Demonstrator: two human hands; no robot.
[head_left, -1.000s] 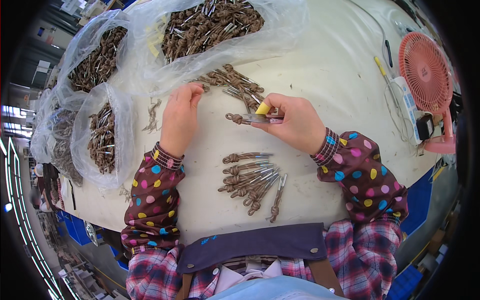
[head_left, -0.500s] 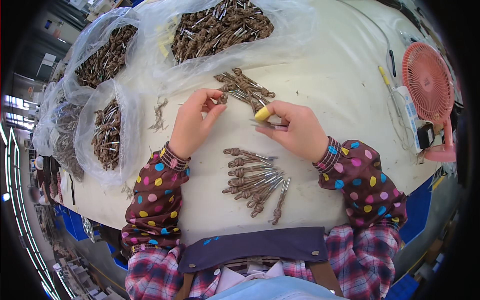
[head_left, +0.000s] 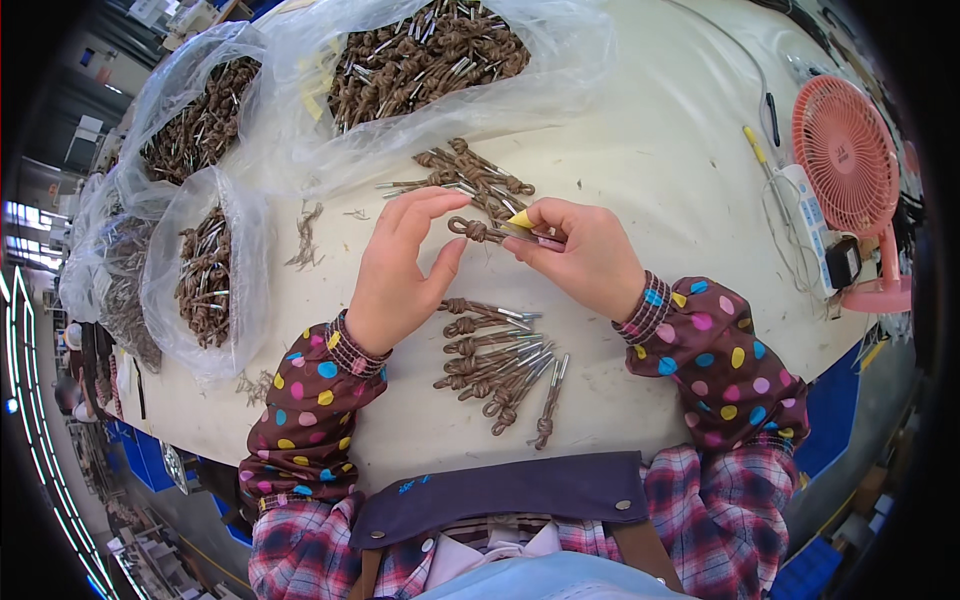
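Pinching the knotted brown cord (head_left: 474,230) and a thin metal tool (head_left: 519,232) together, your right hand (head_left: 598,254) is closed firmly; your left hand (head_left: 405,262) has thumb and fingers parted around the cord's looped end (whether they touch it, you can't tell from above). The cord sits over the table (head_left: 640,400), just below the loose pile (head_left: 486,180) and above the fanned row (head_left: 500,366). With two things in one pinch, either could slip, and the tool could nick your nearby left thumb. A dropped cord might mix into the pile.
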